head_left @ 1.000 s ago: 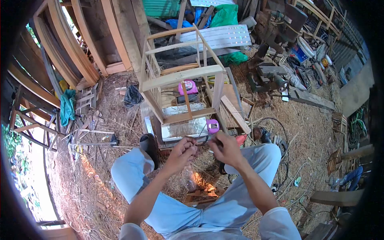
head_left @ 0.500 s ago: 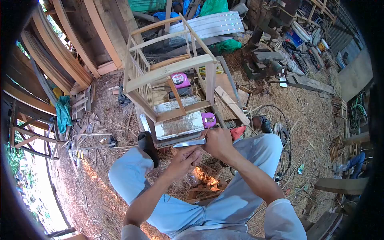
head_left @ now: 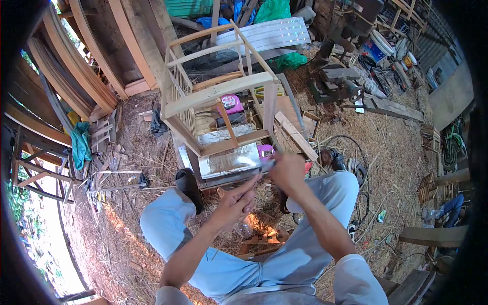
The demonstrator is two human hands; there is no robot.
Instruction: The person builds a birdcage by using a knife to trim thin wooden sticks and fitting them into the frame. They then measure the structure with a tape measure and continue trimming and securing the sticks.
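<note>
My right hand is closed around a knife, whose blade is smeared by motion. Lower and to the left, my left hand is closed on a thin wooden stick that points up toward the knife. The stick's tip lies close to the blade in this view; its other end is hidden in my fingers. Just beyond both hands is a low workbench with a worn pale plate on it. A pink tape measure sits right behind the blade.
A slatted wooden frame stands on the bench, with another pink tape measure inside it. A plank leans at the right. Near my right knee lies a power tool with a cable. Shavings cover the ground; curved wooden pieces stand left.
The knife in my right hand has swung up and right, away from lying across above my left hand. My left hand has barely moved, and its stick now shows.
</note>
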